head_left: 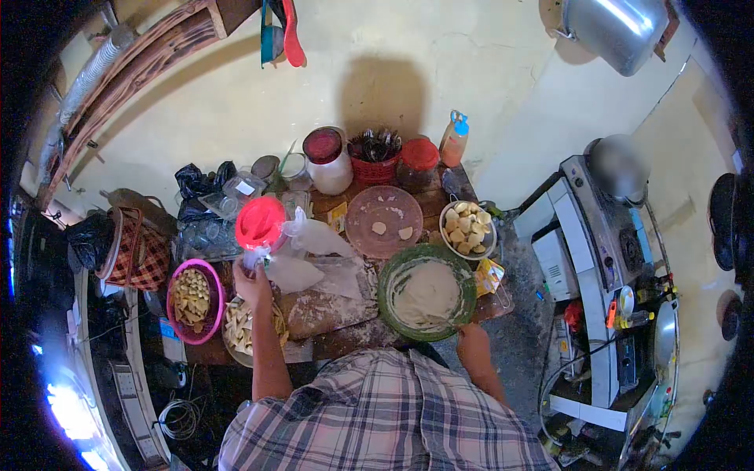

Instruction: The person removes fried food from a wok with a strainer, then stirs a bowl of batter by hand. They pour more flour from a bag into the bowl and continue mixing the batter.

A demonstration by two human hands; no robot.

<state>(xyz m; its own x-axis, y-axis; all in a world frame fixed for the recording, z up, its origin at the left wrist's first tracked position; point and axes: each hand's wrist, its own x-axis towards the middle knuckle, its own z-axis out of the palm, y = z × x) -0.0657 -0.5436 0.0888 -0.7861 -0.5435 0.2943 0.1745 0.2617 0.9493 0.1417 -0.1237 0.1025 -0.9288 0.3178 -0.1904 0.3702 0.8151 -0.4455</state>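
My left hand (251, 286) is raised over the left part of the table, fingers closed on what looks like a clear plastic bag (258, 256). Just beyond it is a red-lidded container (261, 223). White plastic bags (320, 238) lie to its right, beside a floured board (334, 308). At the table's front right, my right hand (473, 342) is closed round the handle of a spoon, whose far end reaches into the batter (427, 292). A green bowl (385, 308) holds that batter. The spoon's shape is mostly hidden.
A pink basin (218, 302) and a bowl of cut pale pieces (238, 326) stand at left. A pink plate (385, 206) carries two pale pieces. Behind are a jar (331, 174), a red basket (375, 170) and a bottle (454, 143). A stove (601, 212) stands right.
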